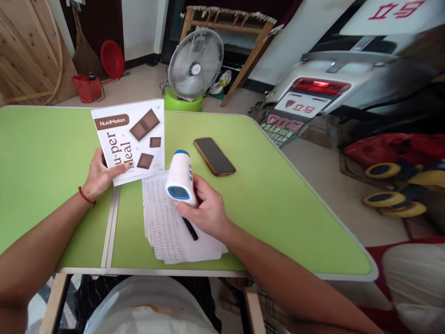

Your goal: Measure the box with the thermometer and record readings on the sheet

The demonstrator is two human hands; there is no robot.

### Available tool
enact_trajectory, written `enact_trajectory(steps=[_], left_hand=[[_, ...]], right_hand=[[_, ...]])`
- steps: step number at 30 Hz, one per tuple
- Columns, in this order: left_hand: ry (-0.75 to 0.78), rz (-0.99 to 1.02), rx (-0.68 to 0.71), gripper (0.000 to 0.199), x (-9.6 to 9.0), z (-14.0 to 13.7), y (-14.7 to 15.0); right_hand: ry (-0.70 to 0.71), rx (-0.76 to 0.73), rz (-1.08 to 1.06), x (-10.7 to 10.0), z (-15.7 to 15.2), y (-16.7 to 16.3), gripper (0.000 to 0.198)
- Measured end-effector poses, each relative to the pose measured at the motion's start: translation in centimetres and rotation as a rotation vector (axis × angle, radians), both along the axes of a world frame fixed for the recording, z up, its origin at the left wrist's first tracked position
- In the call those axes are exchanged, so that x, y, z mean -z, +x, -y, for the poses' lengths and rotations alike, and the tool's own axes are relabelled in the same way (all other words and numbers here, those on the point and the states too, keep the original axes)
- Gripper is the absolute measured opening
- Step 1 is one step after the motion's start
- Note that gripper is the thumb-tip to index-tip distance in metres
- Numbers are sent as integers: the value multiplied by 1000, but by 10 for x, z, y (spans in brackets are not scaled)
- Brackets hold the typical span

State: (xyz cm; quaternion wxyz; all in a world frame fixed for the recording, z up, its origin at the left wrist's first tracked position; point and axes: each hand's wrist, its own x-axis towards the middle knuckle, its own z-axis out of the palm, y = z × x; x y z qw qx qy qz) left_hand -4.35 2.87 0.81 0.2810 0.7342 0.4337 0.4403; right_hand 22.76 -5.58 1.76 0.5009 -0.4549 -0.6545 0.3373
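Observation:
My left hand (100, 177) holds a white box (130, 139) upright on the green table (45, 153); the box is printed "NutriMotion" with brown chocolate squares. My right hand (206, 208) grips a white and blue handheld device (180, 178) with a small screen facing me, its front end aimed toward the box. Under my right hand lies a stack of white printed sheets (167, 232) with a black pen (190, 229) on it.
A phone in a brown case (214, 156) lies face up beyond the device. Behind the table stand a fan on a green base (195, 65), a wooden rack (229, 28) and a red dustpan (111, 59). A scooter (323, 88) is parked to the right.

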Motion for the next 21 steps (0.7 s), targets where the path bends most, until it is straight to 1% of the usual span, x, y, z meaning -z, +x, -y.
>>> enact_trajectory(steps=[2, 5, 6, 8, 12, 21], left_hand=[[-65, 85, -36, 63, -2, 7, 9], [-153, 175, -49, 66, -3, 14, 19], [-177, 193, -48, 67, -4, 16, 22], [-214, 221, -41, 66, -4, 18, 25], [-253, 271, 5, 60, -7, 20, 28], [-254, 306, 177, 50, -19, 18, 33]], right_hand=[[-79, -84, -54, -5, 7, -2, 30], [-311, -265, -164, -7, 10, -5, 23], [-370, -299, -192, -6, 10, -7, 22], [-439, -313, -218, -2, 8, -12, 22], [-518, -298, -248, 6, 4, -20, 21], [-554, -272, -313, 12, 4, -26, 24]])
